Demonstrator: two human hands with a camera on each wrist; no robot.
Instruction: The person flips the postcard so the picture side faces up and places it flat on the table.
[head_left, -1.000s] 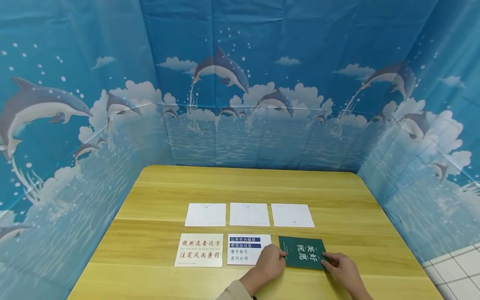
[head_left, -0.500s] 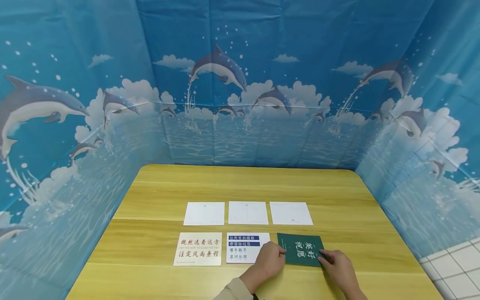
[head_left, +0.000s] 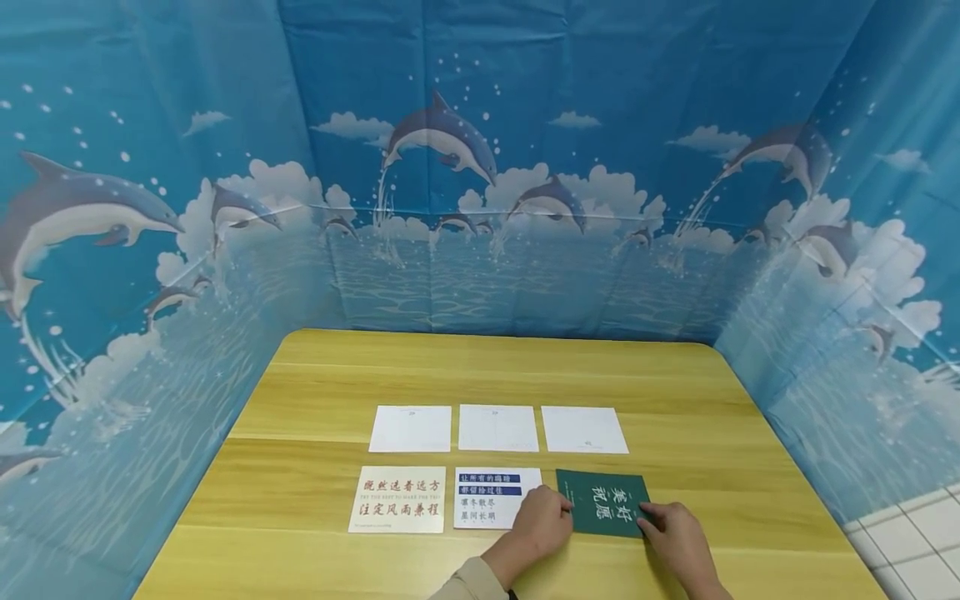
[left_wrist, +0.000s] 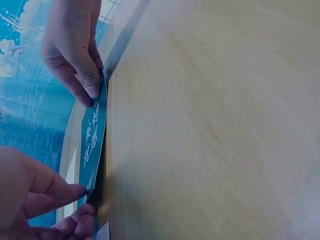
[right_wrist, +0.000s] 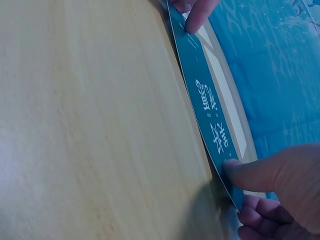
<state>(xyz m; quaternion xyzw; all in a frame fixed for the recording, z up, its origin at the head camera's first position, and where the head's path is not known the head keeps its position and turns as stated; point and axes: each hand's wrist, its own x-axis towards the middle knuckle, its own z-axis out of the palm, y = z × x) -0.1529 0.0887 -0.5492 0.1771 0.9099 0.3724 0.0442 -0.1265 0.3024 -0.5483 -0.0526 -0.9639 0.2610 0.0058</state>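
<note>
A dark green card (head_left: 603,502) with white Chinese characters is at the right end of the front row in the head view. My left hand (head_left: 538,527) pinches its left edge between thumb and fingers. At the opposite edge, my right hand (head_left: 681,546) pinches the card, thumb on top and fingers beneath, as the right wrist view shows. Both wrist views show the green card (right_wrist: 202,100) slightly bowed, with a shadow under it. Partly behind my left hand lies a white card with blue bands (head_left: 487,498). Left of that is a cream card (head_left: 397,500) with red characters.
Three white cards lie in a row farther back: a left one (head_left: 411,429), a middle one (head_left: 498,428) and a right one (head_left: 585,430). They rest on a yellow wood-grain table (head_left: 480,367). A blue dolphin curtain (head_left: 480,275) surrounds its back and sides.
Both hands keep their hold on the green card, which stays in nearly the same place. The head view shifts slightly and returns. The other cards stay put.
</note>
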